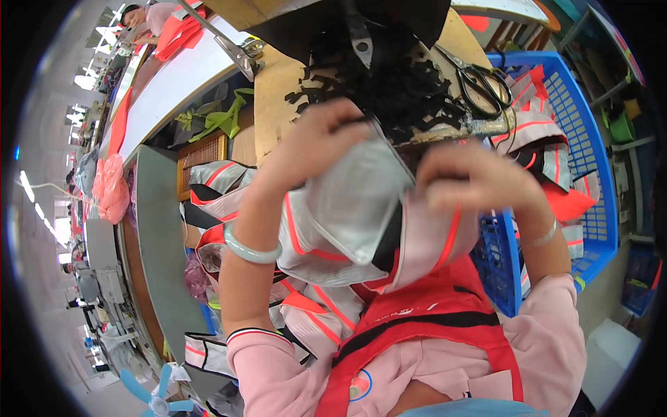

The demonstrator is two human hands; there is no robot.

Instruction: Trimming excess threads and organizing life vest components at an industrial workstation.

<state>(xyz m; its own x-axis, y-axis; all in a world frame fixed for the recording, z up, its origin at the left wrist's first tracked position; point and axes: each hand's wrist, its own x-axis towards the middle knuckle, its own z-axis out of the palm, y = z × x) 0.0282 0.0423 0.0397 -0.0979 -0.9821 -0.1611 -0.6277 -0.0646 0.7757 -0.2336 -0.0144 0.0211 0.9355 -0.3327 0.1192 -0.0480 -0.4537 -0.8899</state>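
Crowded sewing floor, wooden bench (274, 90) ahead, little free room around the hands.
Garment pile (208, 187) crowds the left; left hand (313, 142) clamped on a grey reflective fabric piece (351, 205), held up at the bench edge, long axis tilting down-left. Right hand (472, 177) closed on its upper right edge. Scissors (479, 80) behind; blue basket (590, 146) hems in the right.

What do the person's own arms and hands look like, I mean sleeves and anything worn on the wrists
Both forearms are bare, with pink sleeves pushed up toward the elbows; the left sleeve's cuff has dark and white striped trim. The left hand has a pale green bangle on its wrist. The right hand has a thin clear or silvery bangle on its wrist. No gloves or rings show.
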